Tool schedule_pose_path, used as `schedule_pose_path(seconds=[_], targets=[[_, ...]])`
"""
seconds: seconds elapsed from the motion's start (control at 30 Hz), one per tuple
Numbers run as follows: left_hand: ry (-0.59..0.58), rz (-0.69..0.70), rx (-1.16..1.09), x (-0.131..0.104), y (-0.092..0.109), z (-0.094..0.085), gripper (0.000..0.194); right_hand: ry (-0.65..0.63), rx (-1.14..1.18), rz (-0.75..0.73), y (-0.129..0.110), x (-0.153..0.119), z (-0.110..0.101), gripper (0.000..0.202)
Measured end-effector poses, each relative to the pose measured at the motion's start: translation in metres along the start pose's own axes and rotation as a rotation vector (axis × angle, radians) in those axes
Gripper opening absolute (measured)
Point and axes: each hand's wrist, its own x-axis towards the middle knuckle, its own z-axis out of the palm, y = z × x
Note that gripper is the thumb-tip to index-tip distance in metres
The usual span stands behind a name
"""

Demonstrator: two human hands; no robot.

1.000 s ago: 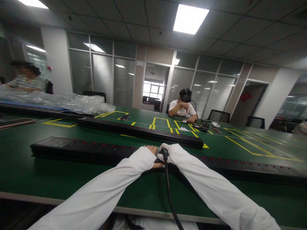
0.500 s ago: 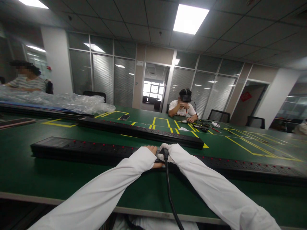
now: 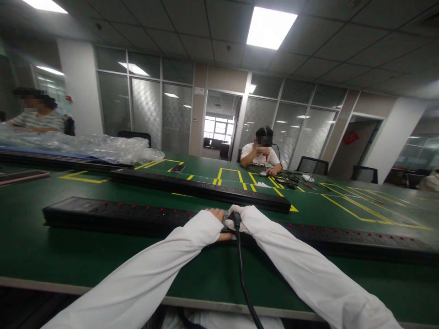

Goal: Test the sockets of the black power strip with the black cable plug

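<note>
A long black power strip (image 3: 130,218) with red dots along its top lies across the green table. Around its middle my left hand (image 3: 221,219) is closed, fingers over the top and the thumb at the near side. Just to the right, my right hand (image 3: 242,215), in a white glove, grips a black plug (image 3: 235,219) against the strip's top. From the plug a black cable (image 3: 242,274) runs down over the table's front edge. Whether the plug is seated in a socket is hidden by the hands.
A second black strip (image 3: 206,188) lies behind the first. Clear plastic wrap (image 3: 85,145) and a phone-like flat object (image 3: 24,177) are on the left. One person (image 3: 261,153) sits across the table near cables and small tools (image 3: 291,180); another (image 3: 37,112) sits far left.
</note>
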Motion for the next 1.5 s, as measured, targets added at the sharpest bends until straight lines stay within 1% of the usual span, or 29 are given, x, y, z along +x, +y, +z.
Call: schedule_pose_path(seconds=[0.13,0.23,0.33,0.43,0.5,0.6,0.67,0.8,0.87,1.07,1.17,1.27,1.33,1.5], targets=[[0.022,0.007,-0.009,-0.004,0.003,-0.007,0.059,0.028,-0.04,-0.017,0.001,0.001,0.002,0.038],[0.018,0.004,-0.005,-0.002,0.002,-0.004,0.059,0.045,-0.059,-0.043,0.0,0.0,0.002,0.04],[-0.005,-0.001,0.005,-0.001,0.001,-0.002,0.06,0.025,-0.013,-0.018,0.0,0.0,0.001,0.038],[0.024,0.005,0.005,-0.002,0.001,-0.002,0.058,0.029,0.03,0.002,0.001,-0.001,0.001,0.036],[0.038,0.008,0.002,-0.002,0.0,-0.002,0.058,0.038,0.016,-0.008,0.0,-0.001,0.001,0.036],[0.007,0.01,0.001,0.001,-0.001,0.001,0.059,0.042,-0.035,-0.038,-0.001,-0.002,0.0,0.039],[-0.012,0.011,0.004,0.002,-0.001,0.002,0.059,0.03,-0.053,-0.028,0.0,-0.001,0.0,0.039],[0.025,0.005,0.014,-0.001,0.001,-0.003,0.059,-0.028,0.018,0.036,0.0,0.0,-0.001,0.037],[0.031,0.008,0.012,-0.003,0.003,-0.006,0.058,-0.037,0.037,0.045,0.0,0.0,-0.002,0.037],[0.007,0.002,0.008,-0.002,0.002,-0.005,0.059,0.014,-0.042,-0.03,-0.005,-0.002,-0.005,0.038],[0.023,0.014,0.017,-0.003,0.002,-0.005,0.059,-0.009,0.02,0.012,-0.004,-0.001,-0.004,0.038],[0.035,0.01,0.029,-0.005,0.003,-0.007,0.063,-0.028,0.103,0.052,-0.002,0.0,-0.003,0.036],[0.035,0.004,0.03,-0.005,0.003,-0.009,0.065,-0.015,0.104,0.058,-0.003,0.0,-0.002,0.035],[0.033,0.011,0.015,-0.004,0.003,-0.01,0.06,0.03,0.072,0.039,-0.004,-0.002,0.0,0.034]])
